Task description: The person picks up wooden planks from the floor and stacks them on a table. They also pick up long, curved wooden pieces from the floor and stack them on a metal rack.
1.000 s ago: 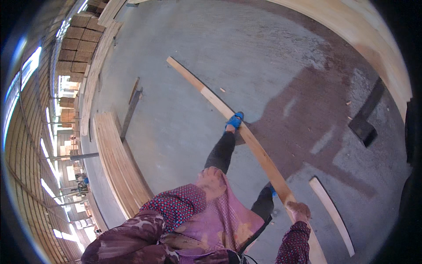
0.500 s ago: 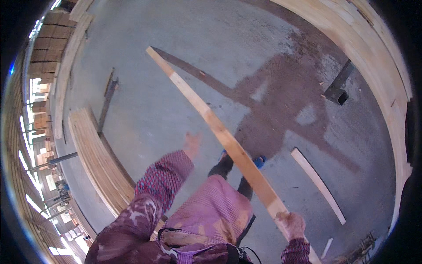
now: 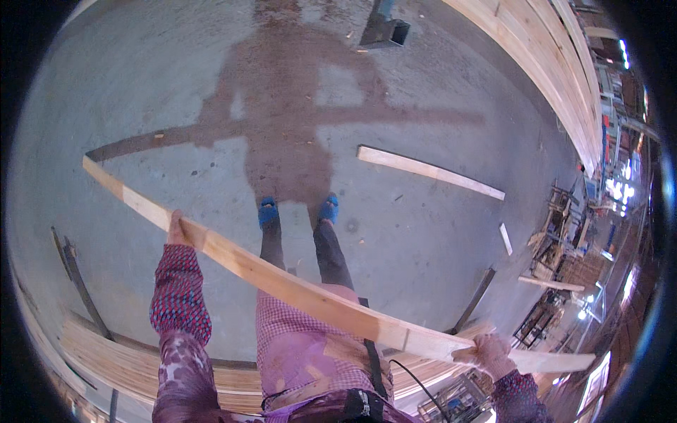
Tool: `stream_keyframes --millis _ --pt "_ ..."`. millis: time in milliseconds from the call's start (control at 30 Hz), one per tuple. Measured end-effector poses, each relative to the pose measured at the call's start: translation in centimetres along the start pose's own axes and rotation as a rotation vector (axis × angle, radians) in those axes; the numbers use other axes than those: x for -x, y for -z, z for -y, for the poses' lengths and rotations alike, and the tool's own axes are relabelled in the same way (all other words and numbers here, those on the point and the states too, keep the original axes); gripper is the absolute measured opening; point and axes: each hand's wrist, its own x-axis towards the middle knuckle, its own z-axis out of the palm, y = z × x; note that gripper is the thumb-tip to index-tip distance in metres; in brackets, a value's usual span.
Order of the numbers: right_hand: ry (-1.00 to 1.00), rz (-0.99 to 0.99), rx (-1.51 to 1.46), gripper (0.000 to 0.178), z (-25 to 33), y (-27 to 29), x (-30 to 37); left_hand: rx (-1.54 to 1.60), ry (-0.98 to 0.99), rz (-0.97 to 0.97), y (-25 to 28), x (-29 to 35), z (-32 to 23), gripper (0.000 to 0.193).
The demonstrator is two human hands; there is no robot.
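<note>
A long pale wooden board [image 3: 289,283] slants across in front of my body, its left end far and its right end near. Toward its left end, my left hand [image 3: 175,230] grips the board, partly hidden behind it. My right hand [image 3: 492,354] is closed around the board near its other end. Visible lengthwise joints of differing wood tone mark its side. Below the board hangs a pink checked apron [image 3: 282,324] that I wear.
A shorter board [image 3: 430,171] lies on the grey floor, with a small wood strip [image 3: 505,240] beyond it. Stacked long boards [image 3: 522,56] line the upper right, and more boards [image 3: 127,359] are stacked behind me. A dark metal tube [image 3: 386,32] stands at the top.
My left hand has gone from free of the board to gripping it. My view and body have turned right, and the board now lies more crosswise. The right hand keeps its hold.
</note>
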Motion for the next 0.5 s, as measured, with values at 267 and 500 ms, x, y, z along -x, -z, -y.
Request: stream_keyframes --millis 267,500 --pt "0.229 0.089 0.066 0.071 -1.7 -0.4 -6.9 -0.384 -0.271 0.054 6.0 8.4 -9.8 0.039" --pt "0.459 -0.023 -0.139 0.063 -2.9 -0.5 -16.3 -0.566 -0.316 -0.143 9.3 10.8 -16.4 0.054"
